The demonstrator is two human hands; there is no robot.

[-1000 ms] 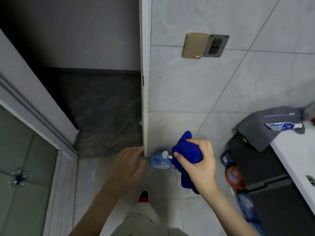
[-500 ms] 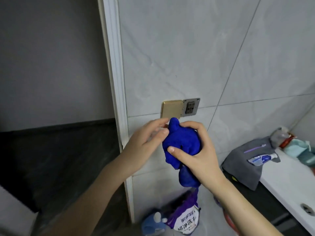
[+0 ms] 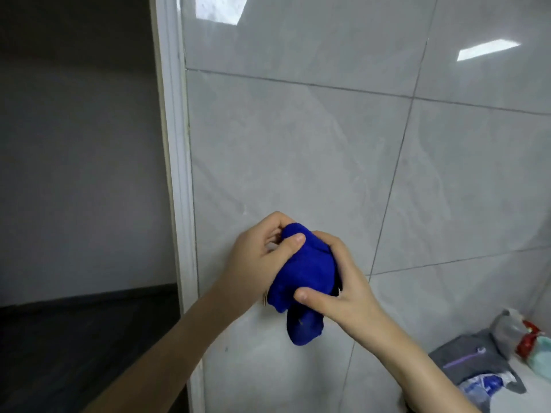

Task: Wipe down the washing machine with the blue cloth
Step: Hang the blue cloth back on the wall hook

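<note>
While the blue cloth [image 3: 304, 272] is sitting bunched up in a ball, the person is getting it ready, and no wiping is happening yet. It is looking soft, thick and very bright, with one end hanging down under the hands. The left hand [image 3: 259, 257] is curled around its top, thumb pressing in. The right hand [image 3: 343, 290] is wrapped around its lower side. Both are squeezing it in front of the grey tiled wall [image 3: 298, 144]. I am not seeing the washing machine. Next, I think, the cloth needs opening out flat and carrying over to it.
</note>
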